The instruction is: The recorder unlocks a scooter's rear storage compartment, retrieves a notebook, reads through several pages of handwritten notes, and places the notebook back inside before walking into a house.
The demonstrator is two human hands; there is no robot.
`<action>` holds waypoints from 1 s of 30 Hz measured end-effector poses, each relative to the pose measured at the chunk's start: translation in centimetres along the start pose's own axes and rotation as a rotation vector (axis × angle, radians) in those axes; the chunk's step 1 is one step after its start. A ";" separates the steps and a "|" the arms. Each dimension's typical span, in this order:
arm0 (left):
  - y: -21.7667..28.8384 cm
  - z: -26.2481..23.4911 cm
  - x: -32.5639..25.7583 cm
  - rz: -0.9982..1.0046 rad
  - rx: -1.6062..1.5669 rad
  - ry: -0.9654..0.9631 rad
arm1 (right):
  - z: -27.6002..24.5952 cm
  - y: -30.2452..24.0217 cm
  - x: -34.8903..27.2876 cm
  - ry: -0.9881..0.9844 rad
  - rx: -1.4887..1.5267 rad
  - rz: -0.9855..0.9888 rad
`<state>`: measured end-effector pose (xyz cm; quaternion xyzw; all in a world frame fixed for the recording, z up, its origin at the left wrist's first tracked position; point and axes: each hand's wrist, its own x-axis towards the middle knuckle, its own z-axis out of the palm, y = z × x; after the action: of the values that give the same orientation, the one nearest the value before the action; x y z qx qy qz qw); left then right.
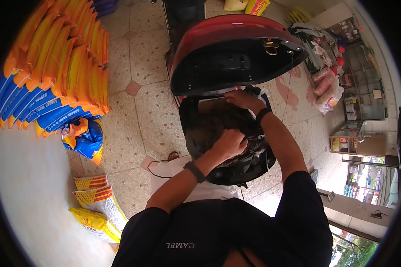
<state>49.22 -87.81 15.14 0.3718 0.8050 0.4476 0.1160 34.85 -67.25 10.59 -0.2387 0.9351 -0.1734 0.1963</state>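
Note:
A black storage box (pixel 196 147) with a raised red lid (pixel 229 33) stands open in front of me. Inside it lies a crumpled black plastic bag (pixel 223 122). My left hand (pixel 231 143) is closed on a fold of the bag near the middle of the box. At the box's far edge, just under the lid, my right hand (pixel 244 99) grips the bag as well. Each wrist wears a dark band.
Stacked orange and blue sacks (pixel 53 75) fill the left side, with one loose blue sack (pixel 85 138) and yellow sacks (pixel 98 209) on the tiled floor. Packaged goods (pixel 327 89) and shelves (pixel 358 89) stand at right. A white bag (pixel 176 171) lies below the box.

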 end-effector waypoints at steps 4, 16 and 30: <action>0.5 -1.2 -0.7 -0.040 -0.058 -0.011 | -1.4 -1.1 0.6 -0.295 -0.170 0.081; 1.0 -0.4 -0.7 0.020 -0.178 0.004 | -0.4 -1.5 -0.7 0.034 -0.366 0.045; 1.4 -0.2 -0.7 0.030 -0.239 0.006 | 0.9 -0.6 0.9 -0.441 -0.029 0.173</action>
<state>50.28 -87.97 16.24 0.3659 0.7406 0.5431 0.1507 34.76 -68.35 9.83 -0.1927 0.8890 -0.0861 0.4063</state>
